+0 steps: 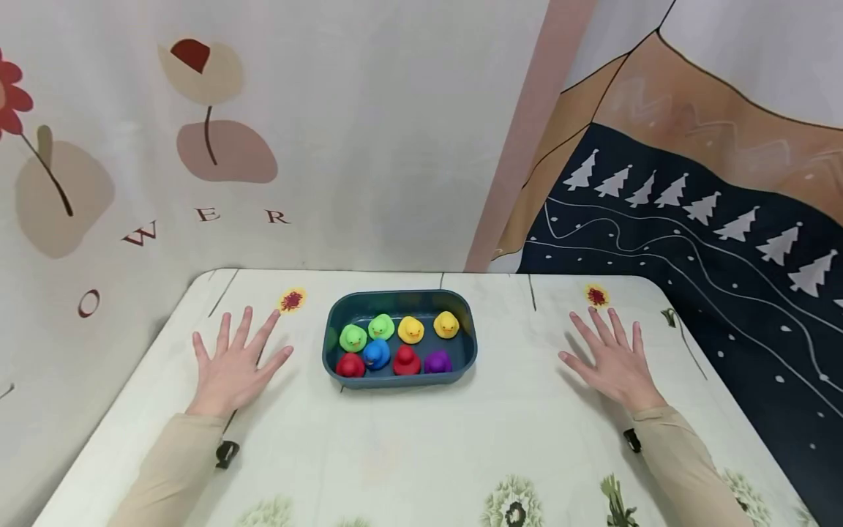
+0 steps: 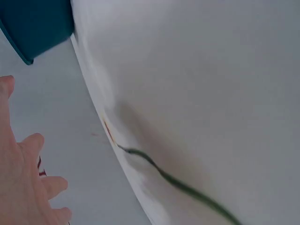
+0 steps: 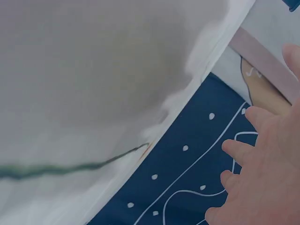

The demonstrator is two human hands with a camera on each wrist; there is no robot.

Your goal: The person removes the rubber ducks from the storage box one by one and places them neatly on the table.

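A dark teal tray (image 1: 399, 382) stands at the middle of the table with several small rubber ducks in it. Two green ducks (image 1: 353, 338) and two yellow ducks (image 1: 411, 330) lie toward its back. Nearer the front are two red ducks (image 1: 407, 360), a blue duck (image 1: 377, 354) and a purple duck (image 1: 437, 361). To the tray's left my left hand (image 1: 232, 371) is spread with straight fingers, holding nothing. My right hand (image 1: 614, 366) is spread likewise, farther off on the right. In the left wrist view, part of the tray (image 2: 42, 28) shows beyond the fingers.
A white tablecloth (image 1: 395, 454) with printed flowers covers the table. Behind it hangs a pale curtain (image 1: 369, 146) with printed shapes and letters. A dark blue cloth (image 1: 658, 249) with white trees hangs at the right. Each wrist wears a black strap piece (image 1: 227, 454).
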